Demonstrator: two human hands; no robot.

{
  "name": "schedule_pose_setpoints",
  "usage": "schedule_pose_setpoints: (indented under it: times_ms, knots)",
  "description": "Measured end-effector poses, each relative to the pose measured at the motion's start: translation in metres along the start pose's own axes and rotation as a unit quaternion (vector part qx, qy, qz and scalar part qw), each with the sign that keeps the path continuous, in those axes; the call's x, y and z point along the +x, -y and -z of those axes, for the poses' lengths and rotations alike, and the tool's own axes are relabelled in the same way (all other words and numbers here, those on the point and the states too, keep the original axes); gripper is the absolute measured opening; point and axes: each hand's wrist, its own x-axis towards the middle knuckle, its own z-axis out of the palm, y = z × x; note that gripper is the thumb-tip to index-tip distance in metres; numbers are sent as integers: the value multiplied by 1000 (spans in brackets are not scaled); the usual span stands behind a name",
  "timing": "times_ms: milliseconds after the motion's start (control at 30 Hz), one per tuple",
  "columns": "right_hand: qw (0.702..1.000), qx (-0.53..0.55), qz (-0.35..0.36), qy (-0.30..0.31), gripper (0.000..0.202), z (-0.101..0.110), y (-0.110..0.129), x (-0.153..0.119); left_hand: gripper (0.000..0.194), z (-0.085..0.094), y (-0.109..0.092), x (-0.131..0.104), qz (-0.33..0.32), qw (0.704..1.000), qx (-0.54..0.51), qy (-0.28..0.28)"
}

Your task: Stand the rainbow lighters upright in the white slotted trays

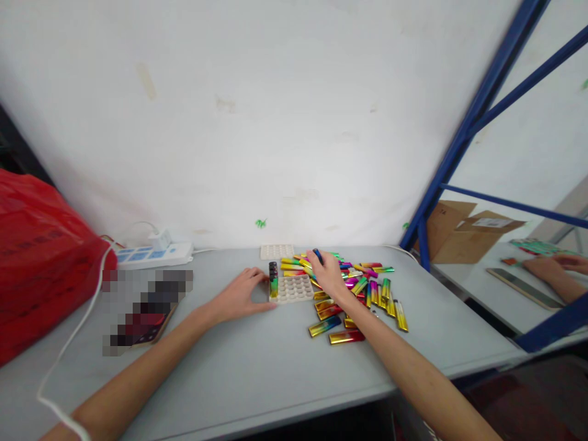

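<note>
A pale tray with rows of round holes (294, 290) lies in the middle of the table. Along its left edge stands a row of upright lighters (274, 285) with dark tops and shiny green-yellow bodies. My left hand (243, 295) rests at that edge, thumb and fingers spread around the tray's left side, the thumb by the near corner. My right hand (328, 274) is closed on a lighter (317, 254), its dark blue end showing above the fingers, over the pile. Many shiny multicoloured lighters (328, 326) lie loose to the right of the tray, partly hidden by my right forearm.
A second pale tray (277, 252) lies at the wall. On the left are a red plastic bag (41, 263), a white power strip (156, 254), a white cable (76, 334) and a pixelated object. To the right, beyond a blue metal frame (422, 239), are a cardboard box (463, 236) and another person's hands (551, 269).
</note>
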Motion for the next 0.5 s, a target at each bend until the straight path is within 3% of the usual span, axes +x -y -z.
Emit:
schedule_pose_setpoints:
  times_ms: [133,300,500]
  knots:
    - [995,-41,56,68,39,-1,5,-6,59,-1,0,0,-3,1000,-3,0]
    - [955,-121,212,168,42,-9,8,-16,56,-2,0,0,-7,1000,-7,-3]
    - [963,-77,167,196,47,-16,16,-21,57,-3,1,1,-9,1000,-4,-11]
